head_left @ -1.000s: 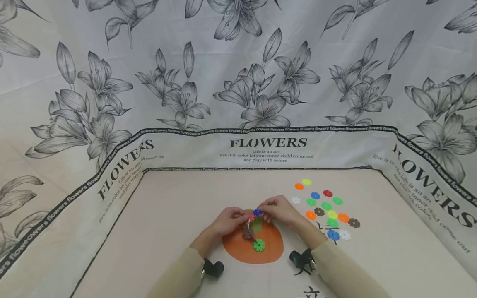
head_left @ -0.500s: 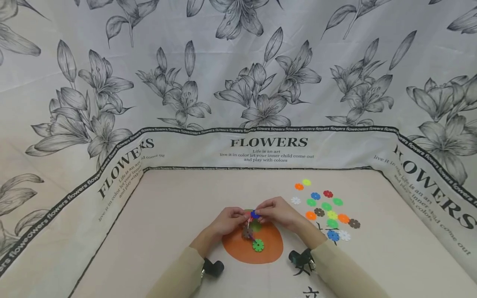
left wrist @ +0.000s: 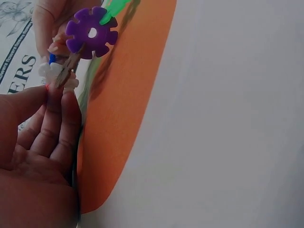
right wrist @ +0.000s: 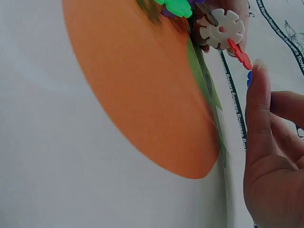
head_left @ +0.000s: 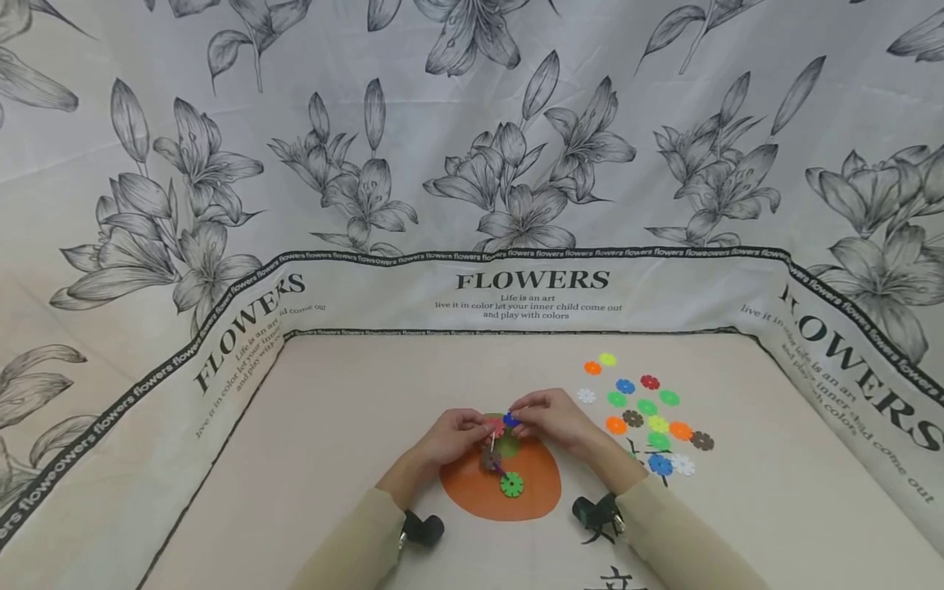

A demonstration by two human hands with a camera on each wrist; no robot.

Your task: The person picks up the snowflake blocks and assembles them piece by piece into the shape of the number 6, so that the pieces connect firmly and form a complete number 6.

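Note:
My left hand [head_left: 457, 434] pinches the red end of a chain of notched plastic flower discs. The red disc [right wrist: 240, 54] is slotted into a white disc [right wrist: 221, 29]; a brown disc [head_left: 490, 460], a purple disc [left wrist: 92, 33] and a green disc [head_left: 512, 485] follow, hanging toward me. Between thumb and fingertips, my right hand [head_left: 555, 418] grips a blue disc [head_left: 510, 419] right beside the red one. In the right wrist view a small gap shows between red and blue, and the fingers cover most of the blue disc.
Beneath the hands an orange shape with green leaves [head_left: 534, 483] is printed on the pale tablecloth [head_left: 354, 393]. Several loose discs [head_left: 646, 407] in many colours lie spread at the right. A printed fabric wall [head_left: 531, 299] encloses the table's back and sides.
My right hand brought the blue disc left against the red one, then drew it slightly back to the right. My left hand and the chain stay nearly still.

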